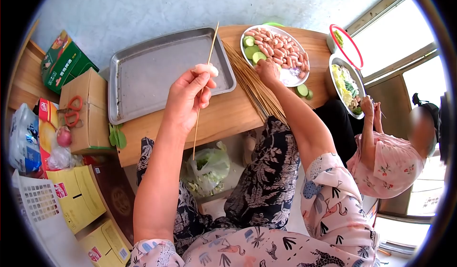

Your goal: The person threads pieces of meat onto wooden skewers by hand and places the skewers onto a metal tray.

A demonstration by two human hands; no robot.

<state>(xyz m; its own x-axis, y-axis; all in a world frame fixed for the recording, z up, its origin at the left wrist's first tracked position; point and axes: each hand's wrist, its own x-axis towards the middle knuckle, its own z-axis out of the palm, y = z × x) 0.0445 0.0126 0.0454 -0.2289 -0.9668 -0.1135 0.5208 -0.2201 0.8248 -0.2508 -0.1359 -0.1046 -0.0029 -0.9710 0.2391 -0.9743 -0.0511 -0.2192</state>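
My left hand (pixel 190 88) is closed around a long bamboo skewer (pixel 212 43), held tilted above the table's front edge. A pale pinkish piece of food (pixel 207 70) is at the skewer, by my fingertips. My right hand (pixel 267 71) reaches to the near side of a white oval plate (pixel 308 71), its fingers bent together beside the green cucumber-like slices (pixel 252 51). What those fingers pinch is hidden. Many small pink sausages (pixel 281 48) fill most of the plate. A bundle of bare skewers (pixel 245 79) lies between the plate and a grey metal tray (pixel 162 71).
Green round pieces (pixel 302 90) lie beside the plate. At right, another person (pixel 388 162) works over a metal bowl (pixel 360 83) of cut vegetables. Red-handled scissors (pixel 74 110) rest on a cardboard box (pixel 90 133) at left. A plastic bag (pixel 209 169) of greens sits below the table.
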